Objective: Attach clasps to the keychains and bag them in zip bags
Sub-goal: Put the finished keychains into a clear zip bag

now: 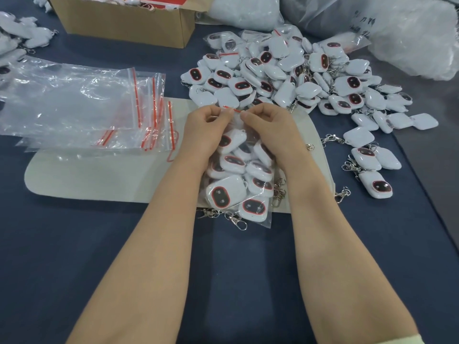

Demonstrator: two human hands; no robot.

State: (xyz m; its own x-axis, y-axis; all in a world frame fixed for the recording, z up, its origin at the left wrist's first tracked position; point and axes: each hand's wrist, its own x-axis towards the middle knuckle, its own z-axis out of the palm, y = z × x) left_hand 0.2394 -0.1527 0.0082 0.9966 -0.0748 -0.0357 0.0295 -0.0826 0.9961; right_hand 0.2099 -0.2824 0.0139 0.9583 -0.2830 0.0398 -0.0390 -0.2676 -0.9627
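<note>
1. Bag (238, 180) of keychains is laid on a grey mat (99, 175) at mid bench (74, 256), between the two forearms, mouth turned away from the person.
2. The red zip strip (232, 110) at the bag mouth is pinched from both sides.
3. Left hand (206, 127): fingers (222, 117) curled, closed on the left part of the strip.
4. Right hand (270, 125): fingers (250, 117) curled, closed on the right part. The thumbs nearly meet.
5. White keychains with dark, red-rimmed ovals are seen packed inside the bag. Metal clasps (236, 219) show at its near edge; whether they are inside or under it cannot be told.
6. More keychains are piled in a heap (285, 78) just beyond the hands, reaching the far edge of the mat.
7. A small group (372, 165) with clasps attached is noted on the bench to the right.
8. Empty bags (74, 103) are stacked to the left, overlapping the mat.
9. A cardboard box (124, 23) is noted far left, plastic sacks (409, 40) far right.
</note>
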